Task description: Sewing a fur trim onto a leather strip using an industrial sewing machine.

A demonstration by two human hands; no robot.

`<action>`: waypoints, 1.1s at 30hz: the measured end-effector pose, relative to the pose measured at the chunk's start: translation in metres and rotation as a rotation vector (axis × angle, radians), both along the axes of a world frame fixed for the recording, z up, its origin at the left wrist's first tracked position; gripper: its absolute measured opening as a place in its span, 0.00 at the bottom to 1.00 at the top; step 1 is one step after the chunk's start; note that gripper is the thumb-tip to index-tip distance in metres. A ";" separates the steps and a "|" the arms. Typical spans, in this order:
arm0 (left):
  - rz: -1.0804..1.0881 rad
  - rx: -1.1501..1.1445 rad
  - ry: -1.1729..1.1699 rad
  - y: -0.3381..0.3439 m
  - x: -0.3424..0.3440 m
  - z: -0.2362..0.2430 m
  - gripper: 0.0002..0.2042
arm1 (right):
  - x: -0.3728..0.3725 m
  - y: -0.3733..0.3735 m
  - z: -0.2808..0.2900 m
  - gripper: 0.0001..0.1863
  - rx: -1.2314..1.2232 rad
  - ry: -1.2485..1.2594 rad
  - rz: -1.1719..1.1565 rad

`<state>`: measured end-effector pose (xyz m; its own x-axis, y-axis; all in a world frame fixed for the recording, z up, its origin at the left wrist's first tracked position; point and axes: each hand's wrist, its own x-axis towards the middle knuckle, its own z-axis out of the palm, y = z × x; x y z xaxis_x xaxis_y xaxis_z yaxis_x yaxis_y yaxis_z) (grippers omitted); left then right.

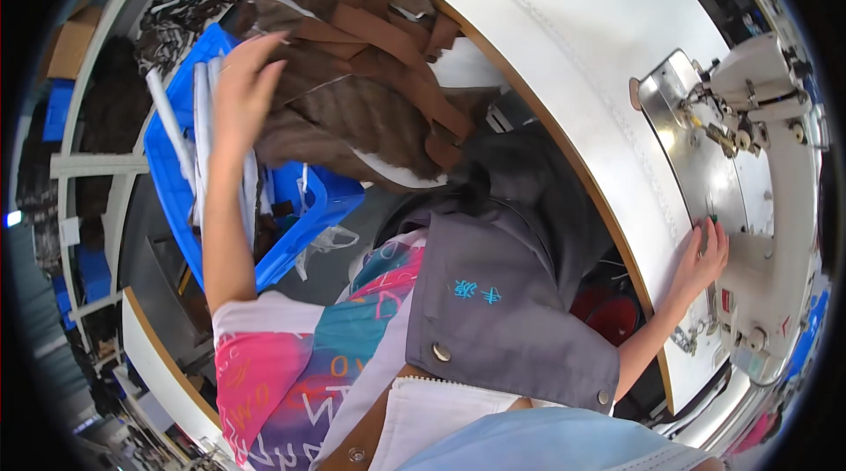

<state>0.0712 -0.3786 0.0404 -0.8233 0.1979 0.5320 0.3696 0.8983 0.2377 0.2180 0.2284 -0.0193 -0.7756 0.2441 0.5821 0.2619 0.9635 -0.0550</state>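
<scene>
My left hand (245,88) is raised over the blue plastic bin (339,205), at the edge of a heap of brown fabric (348,118). Its fingers are stretched out with the thumb apart, and nothing shows in them. White rolled pieces (172,132) stand in the bin beside my left wrist. Over on the right, my right hand (698,264) rests by the base of the white sewing machine (767,233). Its fingers are extended on the machine's metal plate (692,145), and a tiny dark green spot shows at the fingertips.
The white worktable (564,39) with a brown edge curves along my right side. Shelves (97,163) with blue bins and a cardboard box (72,44) stand at the far left. A grey apron (511,321) covers my lap, and a clear plastic bag (330,240) lies beside the bin.
</scene>
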 end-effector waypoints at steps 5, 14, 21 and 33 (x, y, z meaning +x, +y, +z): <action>-0.574 -0.200 -0.071 0.097 -0.049 -0.001 0.08 | -0.002 -0.003 0.004 0.13 -0.111 -0.046 -0.018; -0.564 -0.847 -0.273 0.049 0.010 0.001 0.14 | -0.004 -0.021 0.011 0.13 -0.133 -0.046 0.003; -0.348 -0.243 -0.818 -0.028 0.021 0.017 0.12 | -0.022 -0.045 0.020 0.12 -0.195 -0.032 0.166; -0.763 1.156 -0.923 0.240 0.003 0.089 0.13 | -0.051 -0.219 0.023 0.49 -1.965 -0.379 1.293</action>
